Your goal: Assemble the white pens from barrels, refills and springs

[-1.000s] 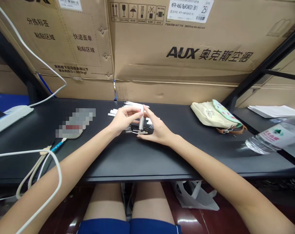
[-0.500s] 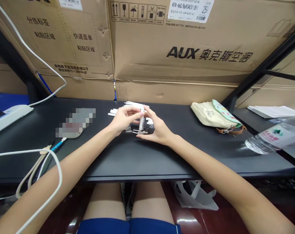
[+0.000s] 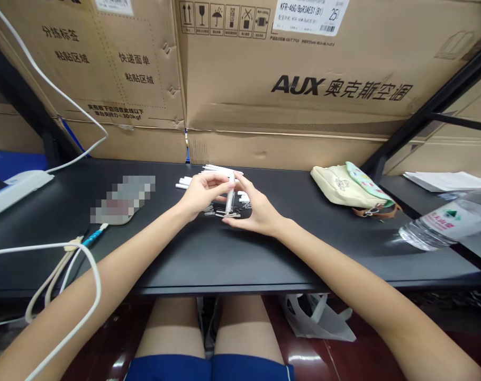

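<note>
My left hand (image 3: pixel 200 194) and my right hand (image 3: pixel 256 210) meet over the middle of the black table (image 3: pixel 208 254). Between their fingertips stands a thin white pen-like tube (image 3: pixel 230 197), held upright, its lower end near the table. Left fingers pinch its top; right fingers curl round it from the right side. Behind the hands lies a pile of several white tubes (image 3: pixel 218 172). Small metal and dark parts (image 3: pixel 214 210) lie scattered under the hands.
Big cardboard boxes (image 3: pixel 303 79) wall off the back of the table. A cream pouch (image 3: pixel 349 188) lies to the right, a water bottle (image 3: pixel 446 222) on its side farther right. White cables (image 3: pixel 61 259) and a white device (image 3: pixel 14 188) sit on the left.
</note>
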Motion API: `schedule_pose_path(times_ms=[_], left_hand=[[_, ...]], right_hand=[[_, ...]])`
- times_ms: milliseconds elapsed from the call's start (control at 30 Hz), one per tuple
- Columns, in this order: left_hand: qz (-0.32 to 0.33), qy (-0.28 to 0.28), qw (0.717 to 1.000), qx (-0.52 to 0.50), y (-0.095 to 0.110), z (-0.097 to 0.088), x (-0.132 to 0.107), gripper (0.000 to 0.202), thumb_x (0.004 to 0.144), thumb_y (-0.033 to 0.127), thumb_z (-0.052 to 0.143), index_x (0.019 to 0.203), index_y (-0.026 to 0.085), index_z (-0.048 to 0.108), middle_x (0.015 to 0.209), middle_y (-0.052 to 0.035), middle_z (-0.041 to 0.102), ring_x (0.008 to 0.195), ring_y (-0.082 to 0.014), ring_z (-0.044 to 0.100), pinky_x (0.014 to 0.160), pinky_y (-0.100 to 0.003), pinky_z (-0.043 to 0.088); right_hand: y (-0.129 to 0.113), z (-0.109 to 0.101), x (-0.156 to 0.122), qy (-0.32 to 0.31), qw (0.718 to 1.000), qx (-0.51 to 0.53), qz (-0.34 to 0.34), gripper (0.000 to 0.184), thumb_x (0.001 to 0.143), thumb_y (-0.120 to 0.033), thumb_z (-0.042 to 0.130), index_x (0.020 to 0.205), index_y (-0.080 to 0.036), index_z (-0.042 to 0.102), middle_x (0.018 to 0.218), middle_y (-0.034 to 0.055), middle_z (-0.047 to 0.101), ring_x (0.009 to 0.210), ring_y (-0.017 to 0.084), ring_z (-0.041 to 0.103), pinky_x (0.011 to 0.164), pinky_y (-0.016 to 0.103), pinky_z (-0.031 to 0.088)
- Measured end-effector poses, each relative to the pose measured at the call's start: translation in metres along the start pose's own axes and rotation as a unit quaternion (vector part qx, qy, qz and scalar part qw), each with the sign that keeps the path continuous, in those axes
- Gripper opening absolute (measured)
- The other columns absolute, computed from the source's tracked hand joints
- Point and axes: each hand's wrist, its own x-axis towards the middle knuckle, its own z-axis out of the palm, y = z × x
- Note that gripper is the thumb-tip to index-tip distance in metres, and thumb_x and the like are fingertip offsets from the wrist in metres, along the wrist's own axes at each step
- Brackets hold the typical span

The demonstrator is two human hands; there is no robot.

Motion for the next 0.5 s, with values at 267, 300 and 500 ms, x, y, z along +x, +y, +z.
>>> schedule_pose_path(times_ms=[267,300,500], left_hand=[[-0.002,0.006,1.0,0.001,0.0002,-0.0001,0.0003,0.033,0.06,0.038,0.079,0.078,0.012,0.067,0.082,-0.0069,0.069,0.081,-0.0216,0.065,0.064,-0.031,0.056],[-0.002,0.006,1.0,0.002,0.0001,-0.0002,0.0004,0.034,0.06,0.038,0.079,0.078,0.012,0.067,0.082,-0.0071,0.069,0.08,-0.0213,0.066,0.064,-0.031,0.056],[0.001,0.002,1.0,0.002,-0.0002,-0.0002,0.0004,0.033,0.06,0.038,0.079,0.077,0.013,0.067,0.083,-0.0067,0.069,0.081,-0.0215,0.066,0.064,-0.031,0.056]], right_hand=[[0.0013,-0.0025,0.0004,-0.007,1.0,-0.004,-0.018,0.105,0.07,-0.044,0.072,0.147,-0.02,0.006,0.138,0.0172,0.043,0.12,0.028,0.051,0.1,0.045,0.043],[0.0014,-0.0026,0.0004,-0.009,1.0,-0.004,-0.017,0.105,0.07,-0.043,0.072,0.147,-0.02,0.005,0.137,0.0172,0.043,0.121,0.028,0.05,0.1,0.045,0.043],[0.0029,-0.0006,0.0003,-0.003,1.0,-0.008,-0.017,0.095,0.076,-0.036,0.067,0.147,-0.02,0.007,0.135,0.016,0.046,0.121,0.028,0.05,0.1,0.044,0.044]])
